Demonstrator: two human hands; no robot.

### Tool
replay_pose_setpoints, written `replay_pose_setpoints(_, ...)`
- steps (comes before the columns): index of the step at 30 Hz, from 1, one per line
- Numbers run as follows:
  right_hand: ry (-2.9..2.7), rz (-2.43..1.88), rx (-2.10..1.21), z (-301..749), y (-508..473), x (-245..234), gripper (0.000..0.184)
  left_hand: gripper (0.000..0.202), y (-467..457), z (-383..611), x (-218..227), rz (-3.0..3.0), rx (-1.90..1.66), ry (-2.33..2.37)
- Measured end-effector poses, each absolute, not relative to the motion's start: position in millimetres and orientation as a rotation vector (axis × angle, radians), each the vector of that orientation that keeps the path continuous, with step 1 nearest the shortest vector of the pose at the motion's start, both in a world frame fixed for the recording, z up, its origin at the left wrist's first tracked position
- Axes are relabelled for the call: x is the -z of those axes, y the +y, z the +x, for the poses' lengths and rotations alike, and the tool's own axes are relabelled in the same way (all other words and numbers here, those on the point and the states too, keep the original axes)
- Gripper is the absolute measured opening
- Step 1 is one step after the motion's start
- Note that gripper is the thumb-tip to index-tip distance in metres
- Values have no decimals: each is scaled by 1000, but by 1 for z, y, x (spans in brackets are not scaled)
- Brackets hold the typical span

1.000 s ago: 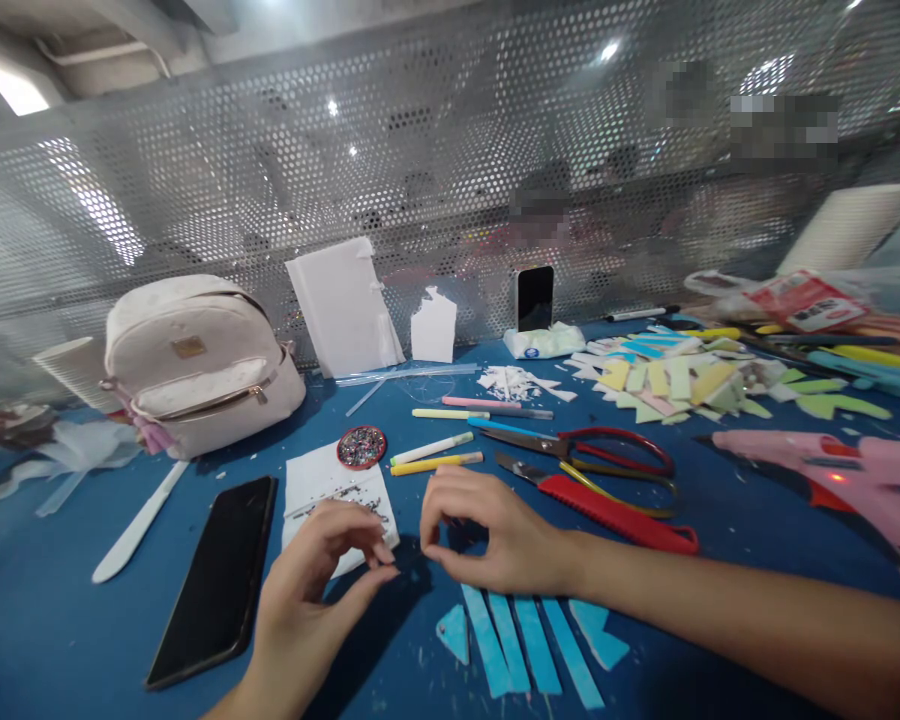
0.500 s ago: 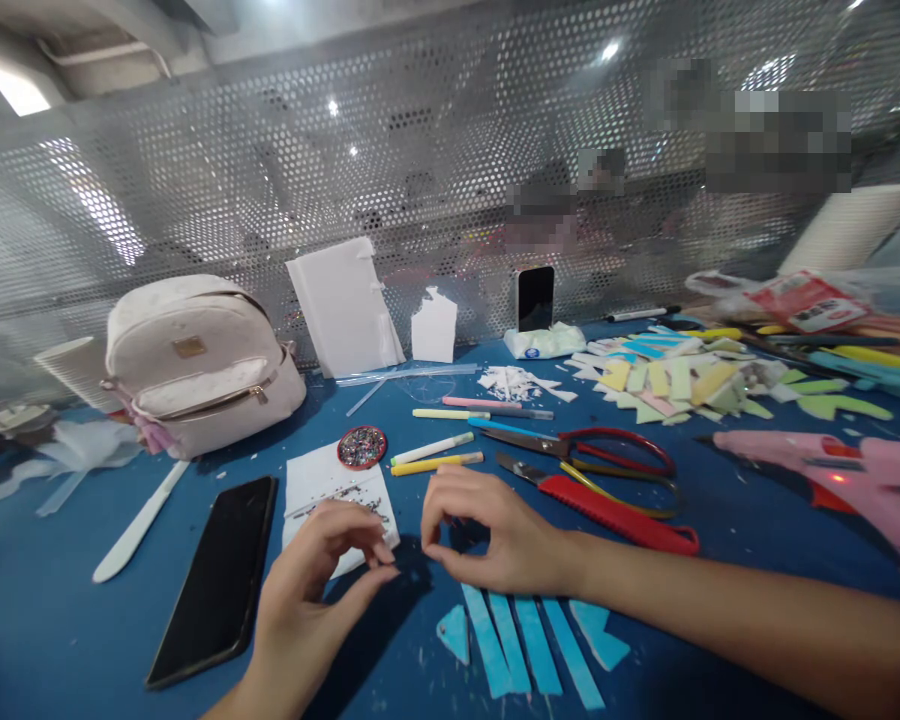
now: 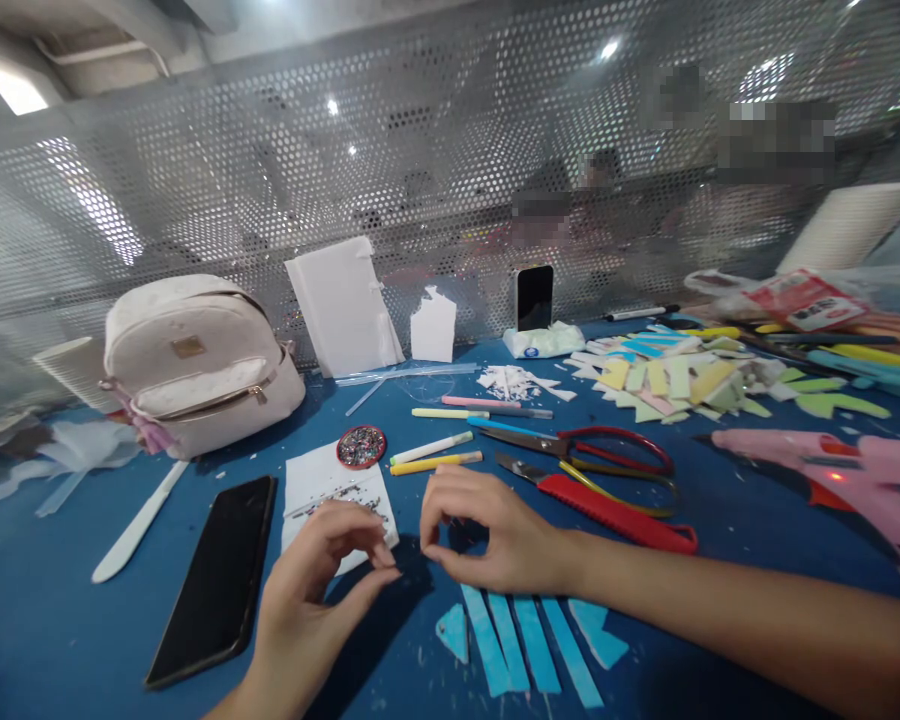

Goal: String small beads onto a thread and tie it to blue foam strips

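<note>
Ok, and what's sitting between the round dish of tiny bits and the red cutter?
In the head view, two pens lie between the round dish and the red cutter: a white-and-green pen and, nearer you, a yellow pen.

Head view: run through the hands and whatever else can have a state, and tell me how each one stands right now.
Left hand, curled, thumb near fingertips
Right hand, curled, thumb near forefinger
Blue strips, cut, lying side by side
Red-rimmed dish, filled with glittery bits
Black phone, lying flat, screen dark
Small device, upright, screen dark
Glue gun, lying down, light on
Scissors, lying down, blades seemingly together
Backpack, upright
</note>
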State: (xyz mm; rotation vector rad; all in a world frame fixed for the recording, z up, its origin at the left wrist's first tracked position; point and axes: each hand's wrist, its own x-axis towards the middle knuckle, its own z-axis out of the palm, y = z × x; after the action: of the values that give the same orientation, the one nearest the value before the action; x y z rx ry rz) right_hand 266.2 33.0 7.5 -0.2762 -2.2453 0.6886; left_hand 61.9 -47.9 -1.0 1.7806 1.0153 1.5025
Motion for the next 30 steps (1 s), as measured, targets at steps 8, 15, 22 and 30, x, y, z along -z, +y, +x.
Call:
replay_pose_setpoints(8,-2263,-283,-667,267,33,-7,7,30,-49,65,-3,1614,-1524,998)
replay_pose_setpoints(15,-2229,-293,-695,266,32,-8,7,40,-52,73,12,968,-1436,993)
replay_pose_setpoints(22,-2242,-266,-686,266,31,-10,9,39,-53,68,15,906,-1339,1097)
replay_pose_setpoints(30,-2243,-290,-667,266,32,-9,8,26,-48,56,16,1114,-1178,1029)
